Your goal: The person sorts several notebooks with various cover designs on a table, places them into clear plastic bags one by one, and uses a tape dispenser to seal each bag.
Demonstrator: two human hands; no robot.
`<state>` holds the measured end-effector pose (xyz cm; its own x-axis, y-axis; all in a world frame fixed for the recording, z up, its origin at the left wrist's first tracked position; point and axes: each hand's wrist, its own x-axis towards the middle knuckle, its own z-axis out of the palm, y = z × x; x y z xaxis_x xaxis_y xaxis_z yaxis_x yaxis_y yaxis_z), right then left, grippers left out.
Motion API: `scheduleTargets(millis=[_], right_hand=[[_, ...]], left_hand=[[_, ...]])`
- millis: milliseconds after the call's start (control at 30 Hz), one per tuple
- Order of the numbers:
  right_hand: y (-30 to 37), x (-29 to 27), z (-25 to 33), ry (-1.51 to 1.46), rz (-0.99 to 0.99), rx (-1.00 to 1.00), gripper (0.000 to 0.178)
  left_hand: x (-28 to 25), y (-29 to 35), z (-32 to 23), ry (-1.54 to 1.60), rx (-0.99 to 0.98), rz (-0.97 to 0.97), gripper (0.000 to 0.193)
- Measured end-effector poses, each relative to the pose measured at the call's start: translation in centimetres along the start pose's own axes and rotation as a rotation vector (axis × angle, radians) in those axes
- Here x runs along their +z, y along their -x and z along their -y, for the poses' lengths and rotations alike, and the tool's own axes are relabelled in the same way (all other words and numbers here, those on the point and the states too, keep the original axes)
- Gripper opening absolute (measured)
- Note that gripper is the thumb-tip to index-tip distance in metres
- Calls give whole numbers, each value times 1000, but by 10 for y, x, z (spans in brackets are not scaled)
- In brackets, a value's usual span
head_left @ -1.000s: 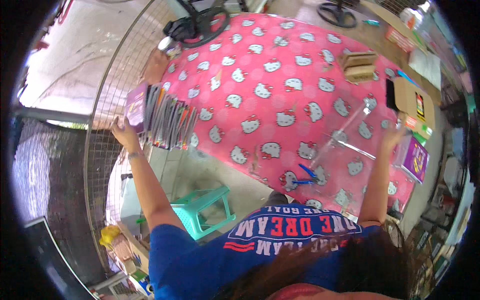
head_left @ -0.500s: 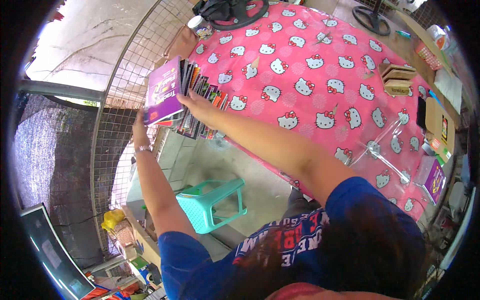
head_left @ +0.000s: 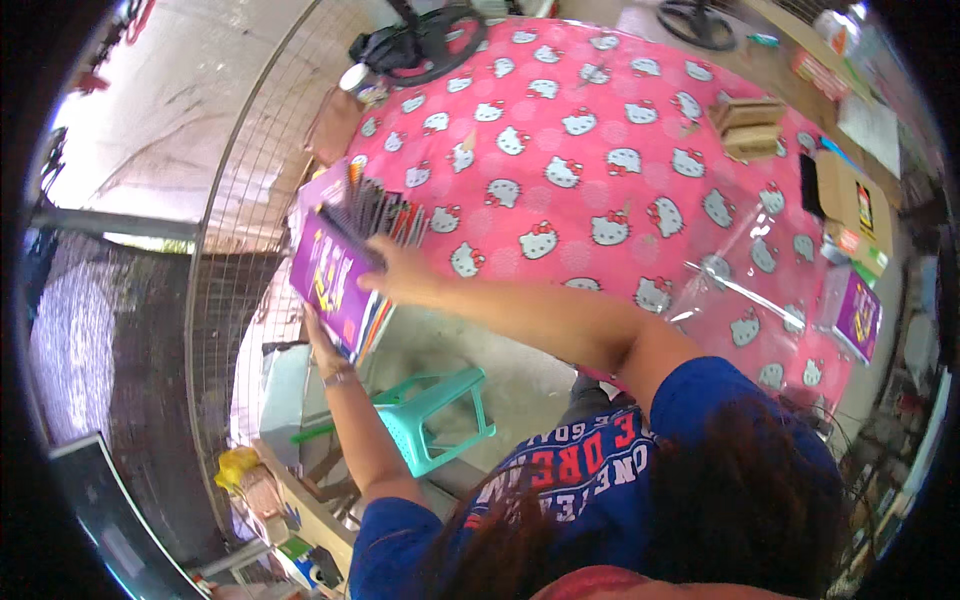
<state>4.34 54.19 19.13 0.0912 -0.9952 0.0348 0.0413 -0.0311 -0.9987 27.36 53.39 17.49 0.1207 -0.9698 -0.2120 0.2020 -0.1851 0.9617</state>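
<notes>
Nearer the body than before, the purple book (head_left: 330, 285) slants off the tabletop (head_left: 520, 218)'s left corner, long axis running far-left to near-right, right edge pinched by the right hand (head_left: 403, 275), lower-left edge against the left hand (head_left: 323, 347), whose grip I cannot tell.

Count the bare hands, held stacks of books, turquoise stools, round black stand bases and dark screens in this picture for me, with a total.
Bare hands: 2 (left hand, right hand)
Purple-covered stack of books in hand: 1
Turquoise plastic stool: 1
Round black stand bases: 2
Dark screen: 1
Total: 7
</notes>
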Motion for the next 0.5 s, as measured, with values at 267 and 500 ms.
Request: scheduleTargets(millis=[267,500], right_hand=[[158,-155,14,955,188,-995,71],[312,-276,24,1384,-133,-539,55]], left_hand=[[46,86,126,297,-312,571,55],[249,127,168,-141,-991,932,46]])
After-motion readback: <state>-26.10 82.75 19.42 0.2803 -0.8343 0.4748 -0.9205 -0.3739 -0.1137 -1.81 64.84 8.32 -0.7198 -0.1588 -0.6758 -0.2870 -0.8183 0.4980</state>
